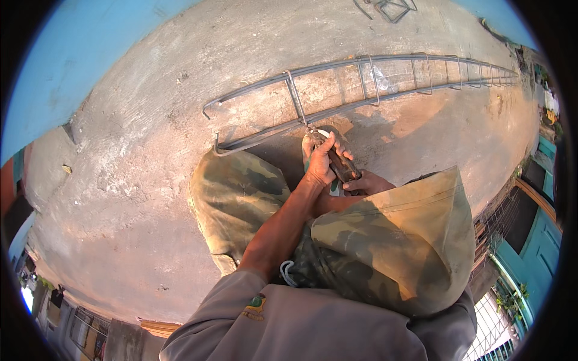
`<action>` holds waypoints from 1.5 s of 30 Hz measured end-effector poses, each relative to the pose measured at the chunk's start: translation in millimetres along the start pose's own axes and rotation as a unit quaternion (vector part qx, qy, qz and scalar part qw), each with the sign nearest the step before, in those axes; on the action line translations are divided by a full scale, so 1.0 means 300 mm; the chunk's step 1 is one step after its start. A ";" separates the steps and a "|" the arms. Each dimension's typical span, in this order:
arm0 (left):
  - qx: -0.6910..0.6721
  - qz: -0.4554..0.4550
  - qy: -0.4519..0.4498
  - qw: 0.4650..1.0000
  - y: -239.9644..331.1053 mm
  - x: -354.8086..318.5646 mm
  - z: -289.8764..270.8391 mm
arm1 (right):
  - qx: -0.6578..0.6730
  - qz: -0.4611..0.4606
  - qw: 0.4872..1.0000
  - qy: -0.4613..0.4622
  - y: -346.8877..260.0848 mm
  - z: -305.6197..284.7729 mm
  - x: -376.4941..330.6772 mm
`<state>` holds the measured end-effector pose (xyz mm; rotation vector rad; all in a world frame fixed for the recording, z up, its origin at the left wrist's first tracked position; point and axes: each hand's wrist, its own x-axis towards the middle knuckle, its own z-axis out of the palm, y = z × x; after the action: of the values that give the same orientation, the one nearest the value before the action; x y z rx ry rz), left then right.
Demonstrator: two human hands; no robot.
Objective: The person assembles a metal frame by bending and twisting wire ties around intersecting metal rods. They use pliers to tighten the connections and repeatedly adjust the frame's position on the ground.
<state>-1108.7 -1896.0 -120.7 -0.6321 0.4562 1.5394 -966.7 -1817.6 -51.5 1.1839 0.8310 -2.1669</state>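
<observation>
A long steel rebar cage (259, 133) lies on the ground before my knees, its parallel bars joined by square stirrups. The pincers (344, 171), dark-handled and worn, reach their jaws to the corner where a stirrup (294, 96) meets the nearer bars. My left hand (321, 160) is closed around the pincers just behind the jaws. Lower down, my right hand (365, 183) wraps the handle ends, partly hidden behind my forearm and knee. Any wire in the jaws is too small to make out.
Several loose bent stirrups (394, 8) lie on the concrete floor (138, 162) at the far side. My knees in camouflage trousers (391, 234) flank my hands. A blue wall (72, 60) stands at left, a teal door (539, 253) at right.
</observation>
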 end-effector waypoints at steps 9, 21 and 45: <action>0.128 0.118 0.213 0.961 -0.026 0.157 -0.092 | -0.414 -0.121 0.845 0.317 0.033 0.071 0.093; 0.169 0.122 0.061 0.976 -0.043 0.028 0.040 | -0.328 -0.060 0.920 0.207 0.049 -0.045 0.048; 0.353 0.304 0.261 0.845 -0.130 0.108 -0.078 | -0.125 -0.063 0.989 0.043 0.184 -0.124 0.118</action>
<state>-1067.1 -1882.9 -155.8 -0.3096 1.6867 1.5932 -925.0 -1833.0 -112.5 1.1285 1.2056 -2.0473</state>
